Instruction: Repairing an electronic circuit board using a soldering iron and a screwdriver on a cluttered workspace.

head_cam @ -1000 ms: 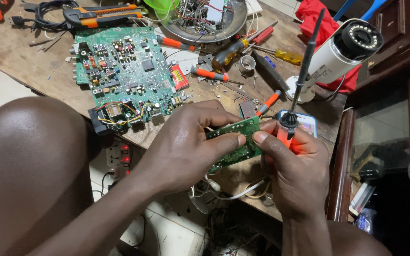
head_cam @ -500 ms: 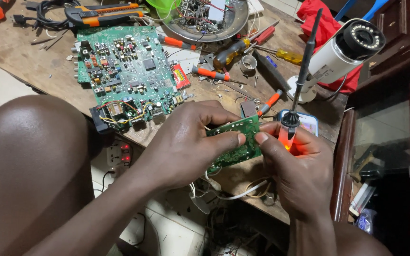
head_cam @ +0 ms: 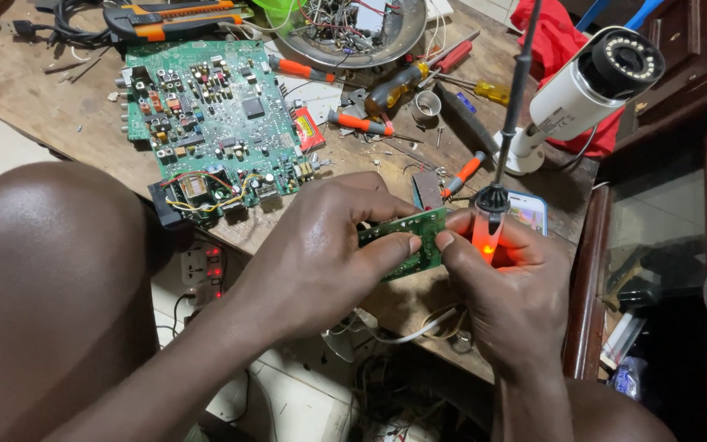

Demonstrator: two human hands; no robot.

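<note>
**Small green board pinched between both hands, lit tool in the right**

The small green circuit board (head_cam: 407, 241) sits at the near edge of the surface (head_cam: 34, 90), just in front of the large green circuit board (head_cam: 210, 123) and to its right. The left hand (head_cam: 321, 245) grasps its left end, thumb on top and fingers curled under. The right hand (head_cam: 505, 286) pinches the right edge with the thumb while also clenching a pen-shaped tool (head_cam: 488, 229) with a glowing orange handle; its thin black shaft rises straight up past the white camera (head_cam: 587, 82).

Handling, as a judgement: the small board looks light, stiff and thin, and fragile on the component side. Edges are the safe place to hold, as both hands do now. The faces carry solder points, likely sharp.

Containers: a round metal dish (head_cam: 353, 29) lies behind the large board, at the far side of the surface, filled with loose wires and small electronic parts; exact contents are too cluttered to tell. Orange-handled screwdrivers (head_cam: 362, 123) lie between the dish and the small board. A phone (head_cam: 529, 209) lies just right of the tool, partly hidden.
</note>
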